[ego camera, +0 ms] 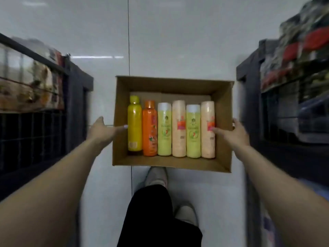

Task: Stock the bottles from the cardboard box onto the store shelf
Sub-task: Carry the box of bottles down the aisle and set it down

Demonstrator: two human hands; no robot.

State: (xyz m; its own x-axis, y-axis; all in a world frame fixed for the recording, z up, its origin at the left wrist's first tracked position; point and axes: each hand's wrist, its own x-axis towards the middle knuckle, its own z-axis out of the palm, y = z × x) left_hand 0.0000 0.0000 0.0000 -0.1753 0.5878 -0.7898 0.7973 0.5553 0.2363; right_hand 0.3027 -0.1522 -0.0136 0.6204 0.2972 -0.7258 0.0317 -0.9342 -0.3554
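An open cardboard box [174, 82] sits between my two hands, above a white tiled floor. Inside, several bottles lie side by side with caps pointing away from me: a yellow bottle [134, 125] at the left, an orange bottle [149, 136], two light green bottles [164, 139] [193, 141] and two peach bottles [178, 143] [208, 145]. My left hand [102, 130] grips the box's left wall, fingertips reaching over it beside the yellow bottle. My right hand [235, 133] grips the right wall, fingers inside against the rightmost peach bottle.
Dark wire store shelves stand on both sides of the aisle: a left shelf [74, 97] with packaged goods and a right shelf [252, 82] with red and green packs. My shoes [156, 177] and a dark trouser leg show below the box. The view is motion-blurred.
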